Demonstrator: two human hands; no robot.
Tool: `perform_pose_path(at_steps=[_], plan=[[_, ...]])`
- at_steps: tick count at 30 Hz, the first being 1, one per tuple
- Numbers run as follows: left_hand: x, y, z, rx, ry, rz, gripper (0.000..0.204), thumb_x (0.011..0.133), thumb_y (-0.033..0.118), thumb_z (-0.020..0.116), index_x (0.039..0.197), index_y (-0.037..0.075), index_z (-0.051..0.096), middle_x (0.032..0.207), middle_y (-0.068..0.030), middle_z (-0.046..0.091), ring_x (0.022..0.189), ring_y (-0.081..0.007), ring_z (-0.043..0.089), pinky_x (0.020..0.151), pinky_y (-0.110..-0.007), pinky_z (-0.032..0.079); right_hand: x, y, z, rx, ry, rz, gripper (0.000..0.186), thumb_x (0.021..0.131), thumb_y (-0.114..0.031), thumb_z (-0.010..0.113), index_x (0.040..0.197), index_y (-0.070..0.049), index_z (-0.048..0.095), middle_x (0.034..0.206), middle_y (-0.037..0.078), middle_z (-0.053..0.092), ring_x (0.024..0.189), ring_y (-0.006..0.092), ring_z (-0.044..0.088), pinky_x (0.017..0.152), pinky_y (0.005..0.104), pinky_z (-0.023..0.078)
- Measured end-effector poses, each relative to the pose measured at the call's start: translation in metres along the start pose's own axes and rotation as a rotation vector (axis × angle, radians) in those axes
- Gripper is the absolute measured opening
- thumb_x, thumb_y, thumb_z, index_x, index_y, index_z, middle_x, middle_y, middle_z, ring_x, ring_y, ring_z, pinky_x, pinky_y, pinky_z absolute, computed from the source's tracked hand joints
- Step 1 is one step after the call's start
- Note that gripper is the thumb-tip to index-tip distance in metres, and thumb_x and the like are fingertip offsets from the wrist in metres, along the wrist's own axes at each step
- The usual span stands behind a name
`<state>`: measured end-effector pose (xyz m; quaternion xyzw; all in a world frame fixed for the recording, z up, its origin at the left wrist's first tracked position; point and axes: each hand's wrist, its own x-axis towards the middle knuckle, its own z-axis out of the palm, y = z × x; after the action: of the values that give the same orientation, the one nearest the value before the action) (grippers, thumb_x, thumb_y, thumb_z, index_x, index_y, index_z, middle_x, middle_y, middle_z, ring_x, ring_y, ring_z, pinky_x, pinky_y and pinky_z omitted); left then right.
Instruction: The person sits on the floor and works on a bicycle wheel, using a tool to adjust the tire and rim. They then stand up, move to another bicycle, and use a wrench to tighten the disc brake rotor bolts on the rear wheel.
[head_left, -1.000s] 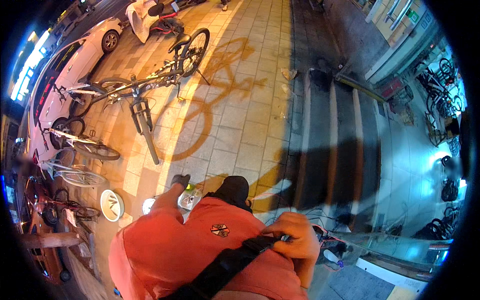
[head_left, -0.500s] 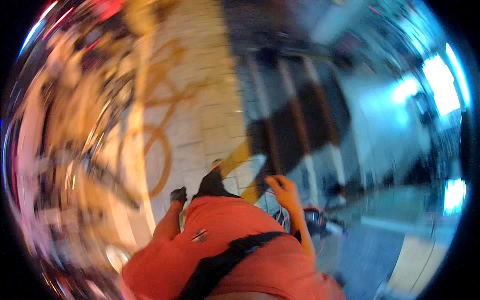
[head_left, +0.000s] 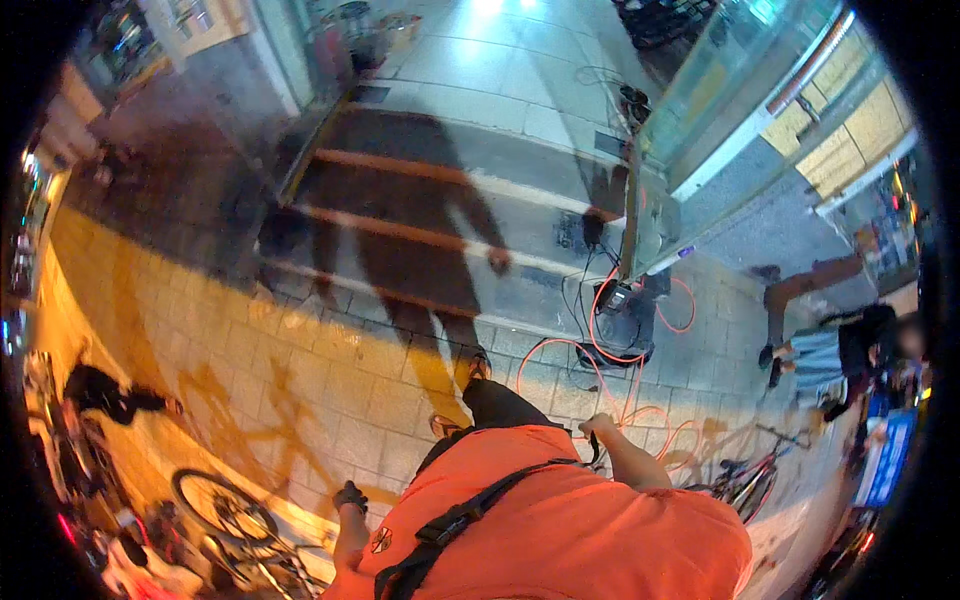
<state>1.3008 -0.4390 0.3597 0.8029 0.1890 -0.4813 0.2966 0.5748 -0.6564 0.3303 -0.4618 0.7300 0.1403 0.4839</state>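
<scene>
The view has swung to grey stone steps (head_left: 535,283); the right hand (head_left: 602,432), fingers curled, is near the black webbing strap (head_left: 478,509) crossing the orange shirt (head_left: 560,520); whether either it or the left hand (head_left: 350,496) grasps anything, I cannot tell

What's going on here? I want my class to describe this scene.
A person in an orange shirt is on paving before some steps, with a shadow across them. The right hand is curled near the upper end of the black strap over the shirt; its hold is unclear. The left hand hangs near a bicycle; nothing shows clearly in it. An orange cable or hose lies looped ahead, toward the right.
</scene>
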Motion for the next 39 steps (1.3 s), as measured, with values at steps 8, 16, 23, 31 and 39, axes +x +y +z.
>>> perform_pose_path(at_steps=[8,16,23,31,39], plan=[[-0.051,0.152,0.192,0.347,-0.214,0.336,0.032,0.093,0.038,0.069,0.092,0.006,0.07,0.077,-0.0079,0.071,0.064,-0.0248,0.068,0.049,-0.042,0.048,0.092,-0.021,0.071,0.027,-0.104,-0.131,0.045,0.079,-0.04,0.075,0.082,0.005,0.071,0.077,0.027,0.067,0.069,0.0361,0.066,0.071,0.0451,0.052],[-0.202,0.266,0.196,0.659,0.079,0.792,0.052,0.096,0.05,0.057,0.105,0.002,0.074,0.099,-0.0263,0.073,0.092,-0.0336,0.072,0.082,-0.046,0.054,0.104,-0.269,-0.108,0.586,-0.268,-0.134,0.019,0.089,-0.018,0.065,0.076,-0.004,0.067,0.065,0.009,0.06,0.056,0.0218,0.057,0.054,0.0388,0.046],[-0.161,0.131,0.161,0.387,0.26,0.41,0.056,0.093,0.056,0.057,0.111,0.006,0.073,0.113,-0.0245,0.072,0.107,-0.0398,0.069,0.092,-0.05,0.053,0.159,-0.402,-0.154,0.014,-0.27,-0.285,0.021,0.089,-0.022,0.065,0.078,-0.004,0.067,0.067,0.011,0.061,0.059,0.0247,0.059,0.055,0.041,0.046],[-0.068,-0.14,0.163,0.446,0.131,-0.272,0.06,0.098,0.058,0.05,0.1,0.002,0.073,0.1,-0.0174,0.072,0.091,-0.0307,0.069,0.085,-0.046,0.055,0.116,-0.517,-0.074,-0.206,-0.366,-0.455,0.024,0.089,-0.026,0.066,0.08,-0.003,0.067,0.07,0.013,0.063,0.061,0.0281,0.061,0.056,0.0436,0.047],[-0.029,-0.054,0.07,0.182,0.225,0.146,0.062,0.098,0.051,0.051,0.12,-0.004,0.07,0.126,-0.0251,0.069,0.12,-0.0386,0.065,0.103,-0.042,0.05,0.061,-0.566,0.04,-0.482,-0.391,-0.502,0.028,0.089,-0.03,0.066,0.083,-0.003,0.068,0.073,0.016,0.065,0.064,0.0314,0.063,0.057,0.0462,0.047]])
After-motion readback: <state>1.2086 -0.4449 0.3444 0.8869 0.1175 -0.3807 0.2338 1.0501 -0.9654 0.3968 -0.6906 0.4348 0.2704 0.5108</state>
